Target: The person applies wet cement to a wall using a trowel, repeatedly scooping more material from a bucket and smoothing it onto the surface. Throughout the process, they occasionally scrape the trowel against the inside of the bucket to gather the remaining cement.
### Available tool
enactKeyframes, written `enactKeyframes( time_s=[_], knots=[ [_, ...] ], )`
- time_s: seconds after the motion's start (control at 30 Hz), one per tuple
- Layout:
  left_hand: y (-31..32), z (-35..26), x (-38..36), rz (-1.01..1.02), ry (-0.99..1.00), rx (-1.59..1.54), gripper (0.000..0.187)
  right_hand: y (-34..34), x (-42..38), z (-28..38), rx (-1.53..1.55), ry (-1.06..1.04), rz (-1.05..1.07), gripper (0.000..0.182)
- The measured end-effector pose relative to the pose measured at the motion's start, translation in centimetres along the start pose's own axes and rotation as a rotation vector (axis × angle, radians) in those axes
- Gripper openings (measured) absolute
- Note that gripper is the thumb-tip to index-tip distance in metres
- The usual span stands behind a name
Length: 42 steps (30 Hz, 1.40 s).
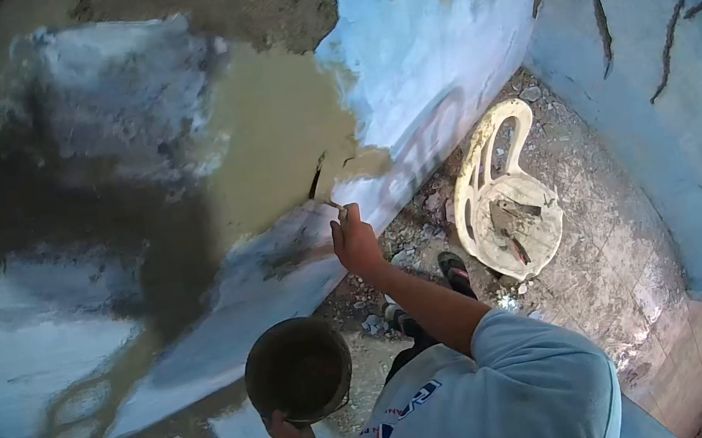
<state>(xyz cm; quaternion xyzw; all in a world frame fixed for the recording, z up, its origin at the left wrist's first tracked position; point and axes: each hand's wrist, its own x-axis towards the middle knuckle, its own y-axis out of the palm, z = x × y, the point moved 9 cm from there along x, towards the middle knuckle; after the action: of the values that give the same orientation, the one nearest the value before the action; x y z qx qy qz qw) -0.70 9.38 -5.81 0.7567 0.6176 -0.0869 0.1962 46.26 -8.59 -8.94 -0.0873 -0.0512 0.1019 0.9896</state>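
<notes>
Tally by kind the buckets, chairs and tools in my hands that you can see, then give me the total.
Bucket: 1, held by the left hand
Plastic chair: 1
Hand tool: 1, in the right hand
Total: 3

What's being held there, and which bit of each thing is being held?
The right grip holds a trowel by its handle. The left grip holds a bucket at its near side; the fingers' exact hold is hidden.
</notes>
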Motion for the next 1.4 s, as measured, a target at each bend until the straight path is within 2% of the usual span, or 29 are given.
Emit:
enactKeyframes(
  time_s=[0.07,0.17,0.37,0.47,0.53,0.63,0.77,0.8,0.97,1.1,1.17,1.3,1.4],
  knots=[
    [0.9,-2.7,-0.7,-0.029,0.06,0.045,0.072,1.8,-0.7,-0.7,-0.02,0.046,0.002,0.03],
    [-2.3,-4.0,1.1,-0.042,0.186,-0.043,0.08,3.5,-2.9,-1.8,-0.074,0.063,0.0,0.028],
    [-3.8,-4.6,4.3,0.046,0.104,0.05,0.084,3.1,-7.6,-2.3,-0.156,0.049,0.063,0.033],
    [-4.1,-4.0,4.8,-0.026,0.053,0.052,0.08,0.1,-6.1,-1.6,-0.081,0.043,-0.096,0.029],
    [-4.6,-3.3,6.3,0.05,0.079,0.056,0.077,-2.7,-3.8,0.5,-0.04,-0.029,-0.214,0.023],
    [-4.5,-2.1,6.4,0.089,0.07,0.03,0.073,-3.9,-0.1,3.7,0.025,-0.101,-0.244,0.023],
    [-2.2,-2.5,4.8,0.117,0.026,0.013,0.069,0.0,0.0,2.6,-0.001,-0.047,-0.184,0.021],
    [-2.6,-2.1,4.9,0.11,0.019,0.003,0.069,0.9,-0.6,2.2,-0.052,-0.102,-0.201,0.022],
    [-1.9,-1.8,5.3,0.16,0.033,0.012,0.071,4.9,-5.0,-2.1,-0.181,0.073,-0.06,0.027],
    [-2.3,-1.3,5.8,0.06,0.024,0.064,0.074,4.8,-8.5,-4.4,-0.215,0.125,0.018,0.031],
    [-0.2,-2.6,4.6,0.063,0.07,0.059,0.074,3.1,-7.7,-3.3,-0.152,0.06,-0.1,0.027],
    [-2.1,-2.0,5.0,-0.007,0.049,0.118,0.078,-1.4,-2.7,2.7,-0.051,-0.051,-0.295,0.024],
    [-3.5,-1.0,5.3,-0.004,0.014,0.084,0.082,-0.5,-0.9,3.7,-0.001,-0.031,-0.244,0.024]
  ],
)
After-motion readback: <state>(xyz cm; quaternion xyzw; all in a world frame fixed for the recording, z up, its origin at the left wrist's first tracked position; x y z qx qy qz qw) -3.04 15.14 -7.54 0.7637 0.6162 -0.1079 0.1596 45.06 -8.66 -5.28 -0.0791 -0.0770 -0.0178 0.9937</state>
